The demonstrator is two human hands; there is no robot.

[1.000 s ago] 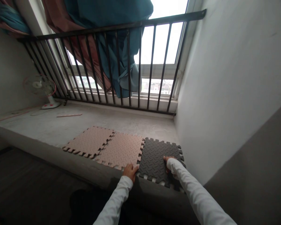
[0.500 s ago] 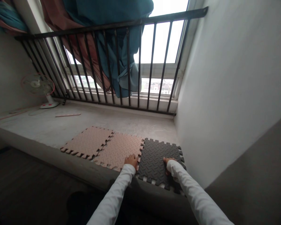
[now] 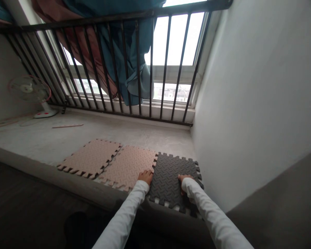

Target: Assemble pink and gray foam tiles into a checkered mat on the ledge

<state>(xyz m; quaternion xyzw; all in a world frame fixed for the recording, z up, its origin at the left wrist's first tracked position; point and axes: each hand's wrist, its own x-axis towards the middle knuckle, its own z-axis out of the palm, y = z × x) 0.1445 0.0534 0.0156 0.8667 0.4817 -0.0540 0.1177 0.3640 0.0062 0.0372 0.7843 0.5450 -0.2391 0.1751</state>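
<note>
The left hand (image 3: 145,177) lies open on a beige foam tile (image 3: 126,162), just beside a dark grey foam tile (image 3: 168,176). The right hand (image 3: 185,181) rests open on this dark tile. Both tiles are joined on the concrete ledge (image 3: 134,133), at lower middle of the frame.

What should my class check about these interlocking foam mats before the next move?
1. The left hand rests at the join of the middle beige foam mat and the dark grey foam mat: ok.
2. The right hand is at the dark grey foam mat's far side: ok.
3. Tabs of those two mats fully interlocked: cannot tell, the left hand covers part of the join.
4. The left beige foam mat lies against the middle beige foam mat: ok.
5. The dark grey foam mat's front tabs sit well back from the lip of the concrete ledge: not ok.
</note>
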